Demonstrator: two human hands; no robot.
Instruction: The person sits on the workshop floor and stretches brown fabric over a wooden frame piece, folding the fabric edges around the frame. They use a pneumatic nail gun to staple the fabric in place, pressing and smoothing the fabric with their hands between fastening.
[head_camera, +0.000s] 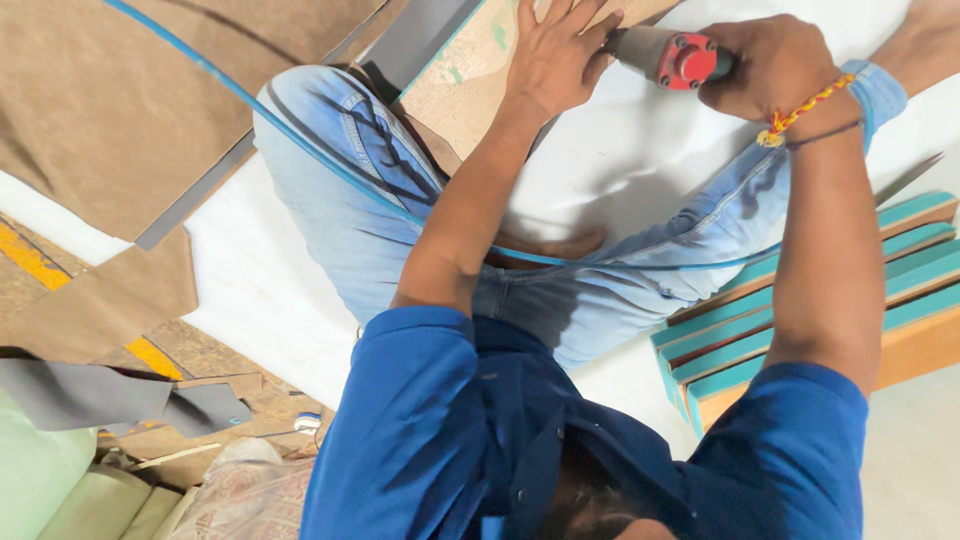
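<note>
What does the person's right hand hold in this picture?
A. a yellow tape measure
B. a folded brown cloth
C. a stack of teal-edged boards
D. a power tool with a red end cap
D: the right hand grips a power tool with a red end cap, while the left hand presses flat on a board beside it.

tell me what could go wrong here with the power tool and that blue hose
1. The left hand lies flat on the board right beside the tool that the right hand grips; a slip might hurt its fingers.
2. The blue hose crosses the lap and could snag, tugging the tool.
</note>
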